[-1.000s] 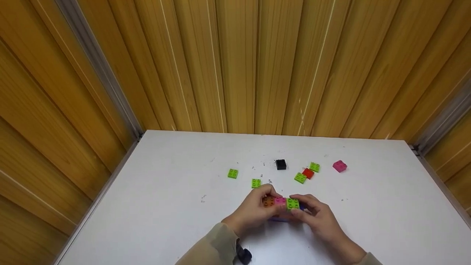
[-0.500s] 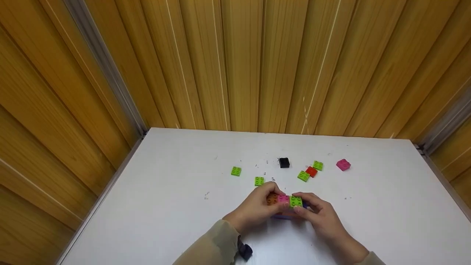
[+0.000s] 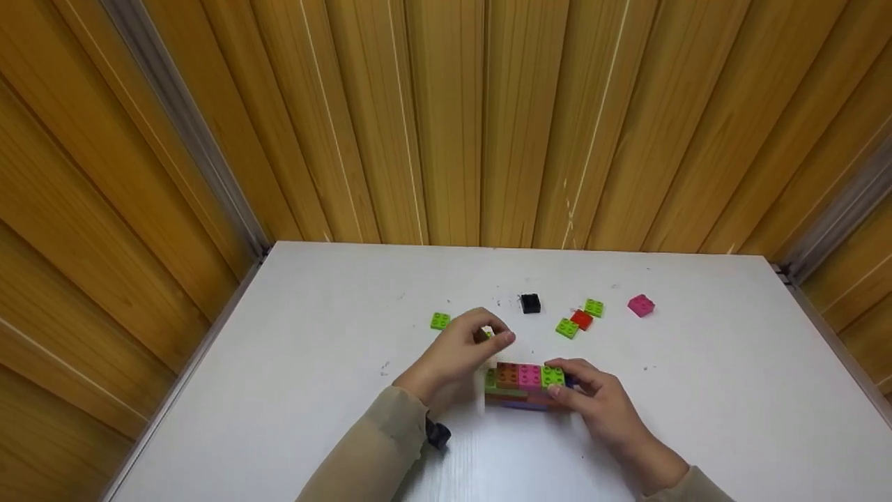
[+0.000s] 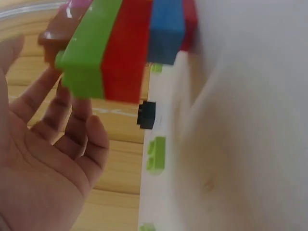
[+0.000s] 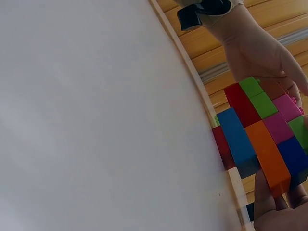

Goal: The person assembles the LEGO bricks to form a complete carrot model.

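To steady the brick stack point(image 3: 526, 393) well, the right hand point(image 3: 608, 406) should probably keep thumb and fingers on opposite walls, low enough that squeezing does not lever the end green brick point(image 3: 552, 376) off its studs; any pressing is best straight down, with the lower bricks backed up. The stack is at the near side of the table point(image 3: 327, 328), right of centre; whether it rests fully on the surface I cannot tell. The right hand's grip is clamped on its right end, forearm angling in from near right. The left hand point(image 3: 453, 350) hovers just off the stack's far-left end, grip apart, fingers loosely curled around nothing.
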The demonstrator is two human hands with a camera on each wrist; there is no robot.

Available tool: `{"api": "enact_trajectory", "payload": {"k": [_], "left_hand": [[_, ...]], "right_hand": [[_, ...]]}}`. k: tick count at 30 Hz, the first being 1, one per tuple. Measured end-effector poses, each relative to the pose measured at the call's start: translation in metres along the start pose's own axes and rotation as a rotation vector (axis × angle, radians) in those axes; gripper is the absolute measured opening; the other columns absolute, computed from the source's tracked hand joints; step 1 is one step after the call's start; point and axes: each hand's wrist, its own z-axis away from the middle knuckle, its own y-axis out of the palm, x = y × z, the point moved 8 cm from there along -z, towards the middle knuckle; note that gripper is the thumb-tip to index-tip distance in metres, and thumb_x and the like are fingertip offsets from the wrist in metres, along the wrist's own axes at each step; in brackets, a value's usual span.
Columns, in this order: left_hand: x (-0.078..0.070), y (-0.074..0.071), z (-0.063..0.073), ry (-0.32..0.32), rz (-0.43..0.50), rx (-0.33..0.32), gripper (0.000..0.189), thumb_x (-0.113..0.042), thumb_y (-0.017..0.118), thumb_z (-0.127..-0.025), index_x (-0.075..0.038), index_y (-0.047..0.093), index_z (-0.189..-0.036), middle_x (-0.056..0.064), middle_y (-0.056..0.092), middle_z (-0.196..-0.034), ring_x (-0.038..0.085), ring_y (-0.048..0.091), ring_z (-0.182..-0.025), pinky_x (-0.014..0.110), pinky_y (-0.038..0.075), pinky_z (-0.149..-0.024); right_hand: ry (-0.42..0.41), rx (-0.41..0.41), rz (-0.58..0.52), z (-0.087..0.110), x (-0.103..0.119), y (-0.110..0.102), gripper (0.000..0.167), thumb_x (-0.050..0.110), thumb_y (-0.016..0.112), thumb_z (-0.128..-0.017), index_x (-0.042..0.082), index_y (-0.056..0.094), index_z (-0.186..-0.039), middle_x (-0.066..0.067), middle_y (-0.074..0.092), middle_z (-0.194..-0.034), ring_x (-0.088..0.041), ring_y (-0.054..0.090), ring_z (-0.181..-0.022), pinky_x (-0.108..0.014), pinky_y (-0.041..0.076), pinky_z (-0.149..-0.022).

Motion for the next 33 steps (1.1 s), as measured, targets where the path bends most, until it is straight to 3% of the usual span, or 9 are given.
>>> {"api": "enact_trajectory", "payload": {"k": [3, 7, 11, 17, 25, 28, 33], "left_hand": [[0.004, -0.011, -0.013, -0.029, -0.008, -0.034, 0.027, -0.048, 0.068, -0.114, -0.024, 0.076, -0.123, -0.005, 0.072, -0.133, 0.019, 0.066, -0.122, 0.042, 0.056, -0.108], [0.013, -0.017, -0.032, -0.087, 0.013, -0.052, 0.035, -0.046, 0.067, -0.114, -0.02, 0.073, -0.135, 0.0, 0.069, -0.142, 0.023, 0.061, -0.141, 0.053, 0.049, -0.123], [0.025, -0.015, -0.049, -0.154, 0.044, -0.071, 0.041, -0.044, 0.073, -0.112, -0.02, 0.068, -0.144, 0.002, 0.067, -0.143, 0.025, 0.061, -0.13, 0.053, 0.051, -0.117], [0.04, -0.001, -0.065, -0.282, 0.124, -0.069, 0.048, -0.034, 0.08, -0.108, -0.021, 0.063, -0.151, 0.003, 0.064, -0.148, 0.022, 0.064, -0.119, 0.045, 0.057, -0.109], [0.049, 0.003, -0.087, -0.436, 0.127, -0.091, 0.048, -0.03, 0.086, -0.103, -0.022, 0.068, -0.147, 0.003, 0.065, -0.145, 0.025, 0.065, -0.123, 0.05, 0.055, -0.115], [0.05, 0.005, -0.095, -0.454, 0.081, -0.076, 0.045, -0.029, 0.086, -0.103, -0.023, 0.07, -0.145, 0.003, 0.067, -0.146, 0.025, 0.065, -0.127, 0.051, 0.055, -0.118], [0.049, 0.007, -0.103, -0.433, -0.016, -0.068, 0.041, -0.025, 0.084, -0.104, -0.02, 0.074, -0.143, 0.005, 0.07, -0.148, 0.025, 0.066, -0.135, 0.052, 0.052, -0.124]], "right_hand": [[0.014, -0.005, 0.011, -0.001, 0.0, -0.002, 0.042, 0.023, 0.079, -0.107, 0.014, 0.074, -0.148, -0.001, 0.071, -0.148, -0.006, 0.059, -0.137, -0.015, 0.043, -0.117], [0.019, -0.009, 0.021, -0.002, 0.001, -0.004, 0.042, 0.024, 0.079, -0.107, 0.015, 0.075, -0.148, -0.002, 0.07, -0.149, -0.007, 0.059, -0.139, -0.019, 0.042, -0.121], [0.021, -0.014, 0.032, -0.003, 0.0, -0.004, 0.042, 0.024, 0.079, -0.107, 0.015, 0.074, -0.148, -0.002, 0.07, -0.149, -0.008, 0.058, -0.14, -0.03, 0.04, -0.127], [0.021, -0.006, 0.01, -0.002, -0.002, -0.001, 0.043, 0.021, 0.079, -0.107, 0.012, 0.074, -0.148, -0.004, 0.07, -0.149, -0.008, 0.058, -0.139, -0.044, 0.04, -0.13], [0.013, 0.0, 0.017, -0.002, 0.0, 0.0, 0.043, 0.024, 0.079, -0.107, 0.014, 0.074, -0.149, -0.004, 0.071, -0.149, -0.012, 0.058, -0.142, -0.059, 0.036, -0.136], [0.014, 0.001, 0.017, -0.001, 0.001, 0.0, 0.043, 0.023, 0.079, -0.107, 0.014, 0.074, -0.148, -0.004, 0.071, -0.148, -0.013, 0.058, -0.143, -0.06, 0.034, -0.136], [0.011, 0.012, 0.015, 0.0, 0.002, 0.0, 0.043, 0.024, 0.079, -0.107, 0.013, 0.074, -0.149, -0.005, 0.071, -0.149, -0.016, 0.058, -0.144, -0.062, 0.033, -0.137]]}}
